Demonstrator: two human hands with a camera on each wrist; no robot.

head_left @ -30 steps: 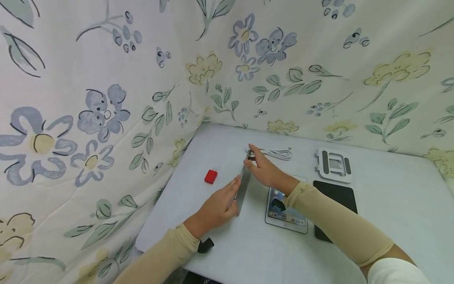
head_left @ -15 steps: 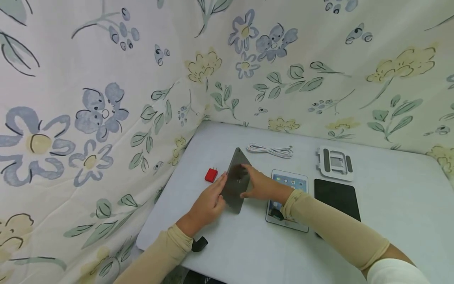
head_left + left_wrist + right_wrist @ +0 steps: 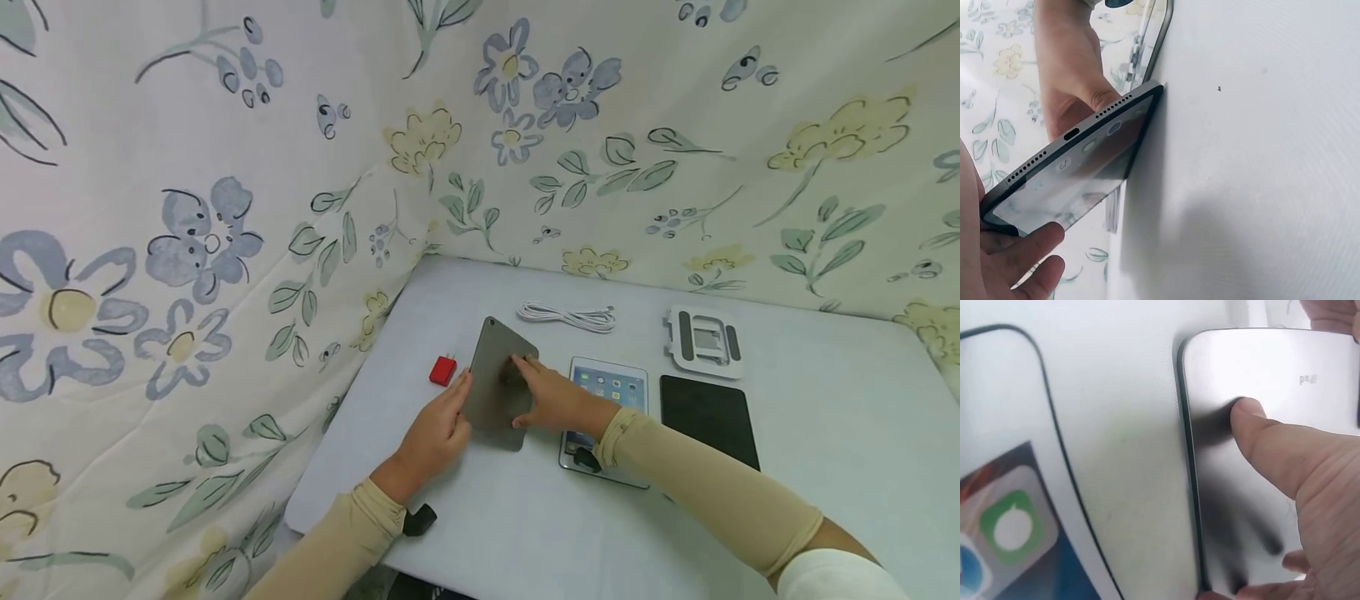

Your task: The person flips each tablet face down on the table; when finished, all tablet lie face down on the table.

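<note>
A grey tablet (image 3: pixel 491 387) leans at a slant over the white table, its plain back up and the lit screen facing down. My left hand (image 3: pixel 431 433) grips its raised left edge, with fingertips under the screen side in the left wrist view. On the back lie the spread thumb and fingers of my right hand (image 3: pixel 555 396). The right wrist view shows that thumb (image 3: pixel 1250 415) touching the metal and the tablet's lower edge close to the tabletop. Beside it, a white-framed tablet (image 3: pixel 615 383) with its screen lit lies flat, partly hidden by my right forearm.
A red plug charger (image 3: pixel 442 371) lies left of the grey tablet. Behind it is a bundled white cable (image 3: pixel 566 317). To the right are a folded white stand (image 3: pixel 686 337) with grey pads and a flat black slab (image 3: pixel 705 417). Flowered cloth (image 3: pixel 592 192) walls the table's back and left.
The grey tablet, first nearly edge-on, has tipped over leftwards so that its back shows. My right hand has moved from its far end down onto the back; my left hand has shifted slightly left.
</note>
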